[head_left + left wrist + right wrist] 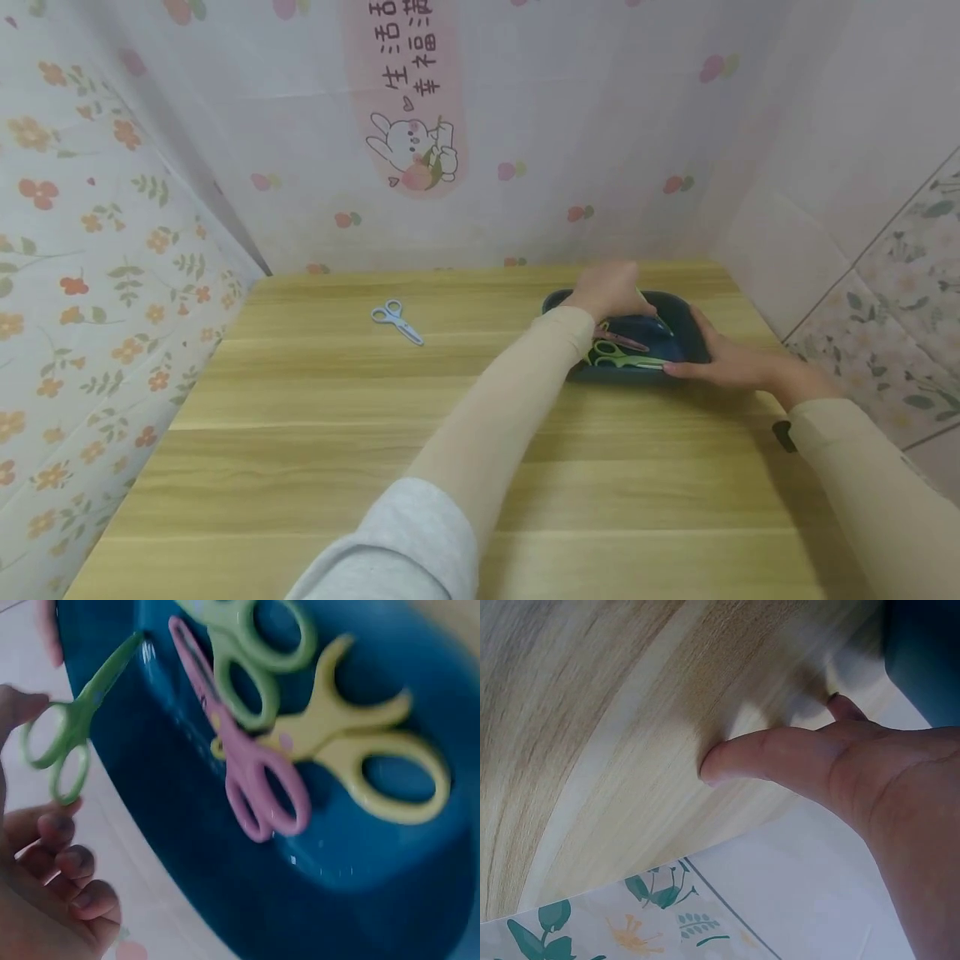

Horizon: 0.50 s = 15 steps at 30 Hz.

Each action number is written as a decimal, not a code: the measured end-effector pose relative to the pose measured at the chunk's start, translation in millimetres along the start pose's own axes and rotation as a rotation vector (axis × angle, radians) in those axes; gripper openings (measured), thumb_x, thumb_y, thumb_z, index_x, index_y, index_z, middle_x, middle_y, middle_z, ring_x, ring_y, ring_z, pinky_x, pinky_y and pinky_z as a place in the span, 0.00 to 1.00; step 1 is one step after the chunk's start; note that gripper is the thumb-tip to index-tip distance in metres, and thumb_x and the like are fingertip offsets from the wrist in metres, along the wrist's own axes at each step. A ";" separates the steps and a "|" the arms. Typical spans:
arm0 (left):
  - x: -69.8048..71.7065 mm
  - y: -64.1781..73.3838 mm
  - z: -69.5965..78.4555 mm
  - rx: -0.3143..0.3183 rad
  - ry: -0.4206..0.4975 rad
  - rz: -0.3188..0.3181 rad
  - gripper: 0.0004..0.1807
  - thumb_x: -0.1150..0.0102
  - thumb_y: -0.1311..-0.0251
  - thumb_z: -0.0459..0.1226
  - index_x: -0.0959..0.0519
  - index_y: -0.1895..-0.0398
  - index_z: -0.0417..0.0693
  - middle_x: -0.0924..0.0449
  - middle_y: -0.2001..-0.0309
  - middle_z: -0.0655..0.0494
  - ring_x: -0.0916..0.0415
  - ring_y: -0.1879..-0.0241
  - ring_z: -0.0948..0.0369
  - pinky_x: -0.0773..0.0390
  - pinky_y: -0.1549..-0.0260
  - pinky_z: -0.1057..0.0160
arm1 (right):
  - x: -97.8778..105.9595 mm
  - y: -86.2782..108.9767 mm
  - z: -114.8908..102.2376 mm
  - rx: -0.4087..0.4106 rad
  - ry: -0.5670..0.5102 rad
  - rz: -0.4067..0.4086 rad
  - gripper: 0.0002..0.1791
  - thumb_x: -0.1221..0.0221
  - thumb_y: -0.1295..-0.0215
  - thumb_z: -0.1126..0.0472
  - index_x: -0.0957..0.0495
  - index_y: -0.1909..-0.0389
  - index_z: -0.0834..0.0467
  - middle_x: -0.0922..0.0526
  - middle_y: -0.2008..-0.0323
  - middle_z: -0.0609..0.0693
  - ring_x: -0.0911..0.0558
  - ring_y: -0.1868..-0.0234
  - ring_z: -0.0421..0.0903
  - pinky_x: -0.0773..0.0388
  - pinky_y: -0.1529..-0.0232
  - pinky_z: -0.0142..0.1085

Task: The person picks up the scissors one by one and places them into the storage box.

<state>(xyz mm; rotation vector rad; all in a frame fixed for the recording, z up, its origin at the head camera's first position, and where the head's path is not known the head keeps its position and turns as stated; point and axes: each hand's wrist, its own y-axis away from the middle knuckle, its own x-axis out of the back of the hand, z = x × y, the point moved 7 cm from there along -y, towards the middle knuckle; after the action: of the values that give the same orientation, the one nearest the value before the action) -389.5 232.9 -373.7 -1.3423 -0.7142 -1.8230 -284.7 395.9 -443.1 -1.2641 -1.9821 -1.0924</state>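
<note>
My left hand (609, 287) is over a dark blue bin (693, 337). It pinches a pair of green scissors (85, 709) by the handle loops, blades slanting over the bin's inside in the left wrist view. Inside lie pink scissors (236, 746), yellow scissors (352, 739) and another light green pair (626, 358), partly overlapping. My right hand (723, 358) holds the bin's right end, thumb at the near rim and fingers along the outer wall. In the right wrist view, the thumb and one fingertip show beside the bin; its other fingers are hidden.
Light blue scissors (397, 322) lie apart on the wooden table (315, 467), left of the bin. Patterned cloth (525, 142) hangs along the table's back and both sides. A small dark object (783, 435) shows beside the right sleeve.
</note>
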 end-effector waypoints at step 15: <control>-13.4 15.9 -20.4 0.008 -0.152 -0.181 0.22 0.25 0.45 0.64 0.21 0.62 0.64 0.18 0.60 0.71 0.24 0.60 0.66 0.21 0.57 0.59 | 0.7 0.6 -1.0 -0.014 0.039 0.019 0.73 0.38 0.29 0.35 0.89 0.20 0.61 0.71 0.21 0.85 0.54 0.25 0.89 0.48 0.28 0.79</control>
<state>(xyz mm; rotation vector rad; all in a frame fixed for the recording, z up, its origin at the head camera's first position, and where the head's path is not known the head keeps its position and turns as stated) -385.1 211.1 -392.4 -1.4627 -0.9498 -1.8688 -284.4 395.5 -441.8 -1.2570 -1.9326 -1.1151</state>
